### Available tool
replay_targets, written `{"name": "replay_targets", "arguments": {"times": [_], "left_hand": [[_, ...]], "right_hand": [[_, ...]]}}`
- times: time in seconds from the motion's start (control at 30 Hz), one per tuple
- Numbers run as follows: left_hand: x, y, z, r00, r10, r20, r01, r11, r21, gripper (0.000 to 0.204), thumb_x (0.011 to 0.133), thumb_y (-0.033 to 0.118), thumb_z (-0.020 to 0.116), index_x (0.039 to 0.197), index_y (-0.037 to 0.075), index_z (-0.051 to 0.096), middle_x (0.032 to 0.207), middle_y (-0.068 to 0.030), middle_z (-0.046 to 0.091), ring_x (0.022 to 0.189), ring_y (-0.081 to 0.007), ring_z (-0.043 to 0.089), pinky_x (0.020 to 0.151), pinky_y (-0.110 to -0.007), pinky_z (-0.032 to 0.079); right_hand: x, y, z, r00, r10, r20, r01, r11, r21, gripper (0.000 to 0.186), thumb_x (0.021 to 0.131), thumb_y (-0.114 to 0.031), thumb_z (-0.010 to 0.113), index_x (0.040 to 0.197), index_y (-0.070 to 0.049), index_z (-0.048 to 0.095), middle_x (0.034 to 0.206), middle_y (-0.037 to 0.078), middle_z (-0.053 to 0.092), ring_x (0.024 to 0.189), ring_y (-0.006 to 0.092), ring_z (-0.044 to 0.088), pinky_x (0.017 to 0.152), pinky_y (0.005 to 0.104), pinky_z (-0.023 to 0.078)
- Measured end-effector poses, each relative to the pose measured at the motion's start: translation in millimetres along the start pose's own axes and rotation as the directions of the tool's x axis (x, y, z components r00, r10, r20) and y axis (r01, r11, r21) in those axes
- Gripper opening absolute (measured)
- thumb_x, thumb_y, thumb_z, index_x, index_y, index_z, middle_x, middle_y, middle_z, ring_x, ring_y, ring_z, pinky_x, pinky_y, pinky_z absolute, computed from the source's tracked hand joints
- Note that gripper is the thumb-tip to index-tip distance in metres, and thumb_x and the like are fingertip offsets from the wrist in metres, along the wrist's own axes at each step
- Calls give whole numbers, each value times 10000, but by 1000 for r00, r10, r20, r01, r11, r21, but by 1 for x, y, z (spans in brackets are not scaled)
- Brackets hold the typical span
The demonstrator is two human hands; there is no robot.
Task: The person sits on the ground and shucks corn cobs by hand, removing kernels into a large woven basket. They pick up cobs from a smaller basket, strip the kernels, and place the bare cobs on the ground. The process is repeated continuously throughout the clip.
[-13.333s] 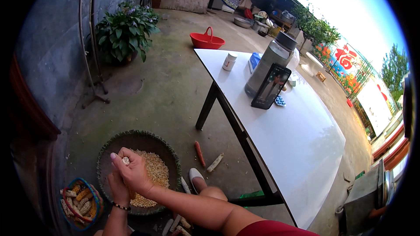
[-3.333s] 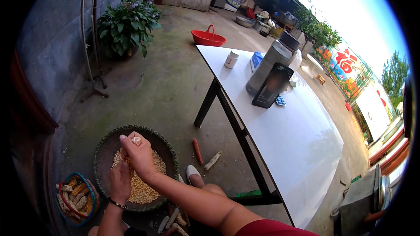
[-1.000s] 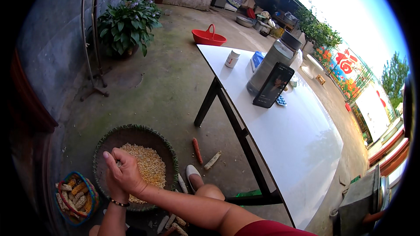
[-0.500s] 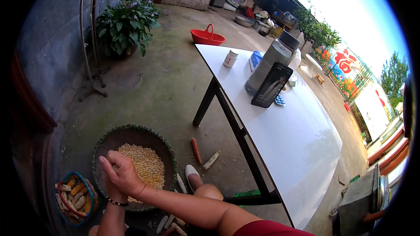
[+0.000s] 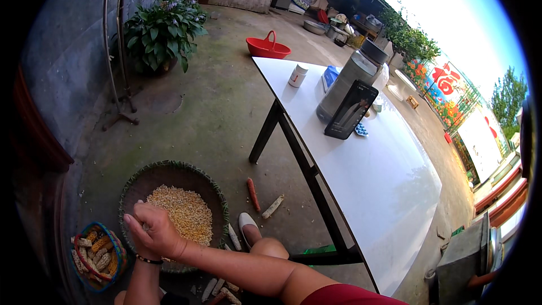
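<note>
Over the woven basket (image 5: 131, 192) of kernels (image 5: 180, 220), both hands (image 5: 152, 234) seemingly clench one corn cob; loose kernels could scatter onto concrete.

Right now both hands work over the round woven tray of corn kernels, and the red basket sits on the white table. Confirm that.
Not quite. The hands do work over the woven tray of corn kernels, but the red basket sits on the concrete ground beyond the far end of the white table, not on it. The head view shows this.
</note>
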State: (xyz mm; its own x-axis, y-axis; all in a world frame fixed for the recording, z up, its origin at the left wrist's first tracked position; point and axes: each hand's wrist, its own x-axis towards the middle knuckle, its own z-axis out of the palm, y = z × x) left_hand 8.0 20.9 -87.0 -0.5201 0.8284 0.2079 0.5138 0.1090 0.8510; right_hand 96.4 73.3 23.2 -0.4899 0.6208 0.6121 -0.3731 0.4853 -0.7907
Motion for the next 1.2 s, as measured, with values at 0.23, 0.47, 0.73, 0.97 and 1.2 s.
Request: {"name": "replay_targets", "arguments": {"times": [0.23,0.47,0.73,0.97,1.2], "left_hand": [[0,-4,2,998,42,41,-44,998,36,188,980,199,345,999,79,488,981,-20,491,955,-117,484,837,-280,385],[2,-12,2,978,182,99,-191,978,88,189,988,200,323,1019,89,473,1018,-5,469,998,-99,461,880,-269,373],[6,-21,4,974,94,208,194,140,-971,218,1004,244,305,874,113,422,901,9,434,859,-93,434,834,-275,374],[9,20,-8,991,102,92,26,520,-854,298,1002,302,335,848,91,477,821,-38,506,785,-157,503,755,-320,400],[2,91,-2,970,53,-237,-65,997,-43,492,1002,405,305,780,18,512,620,-48,524,556,-182,490,513,-351,337]], "right_hand": [[6,-2,-1,997,9,-78,-12,999,-30,249,846,-65,577,676,17,415,656,160,408,621,339,456,564,407,375],[6,-3,-2,999,2,-38,-4,999,-53,255,849,-75,579,678,16,413,660,156,389,644,335,438,580,405,370],[4,2,-1,1000,-15,-21,15,1000,10,261,843,-66,591,670,12,412,648,154,397,613,335,438,577,397,375],[3,-3,2,997,-33,-63,33,999,-9,260,856,-75,587,678,13,420,635,145,382,580,314,420,549,377,369],[22,15,-14,950,236,-206,-198,962,189,359,929,-165,556,661,-9,374,633,28,291,604,96,285,524,271,308]]}}
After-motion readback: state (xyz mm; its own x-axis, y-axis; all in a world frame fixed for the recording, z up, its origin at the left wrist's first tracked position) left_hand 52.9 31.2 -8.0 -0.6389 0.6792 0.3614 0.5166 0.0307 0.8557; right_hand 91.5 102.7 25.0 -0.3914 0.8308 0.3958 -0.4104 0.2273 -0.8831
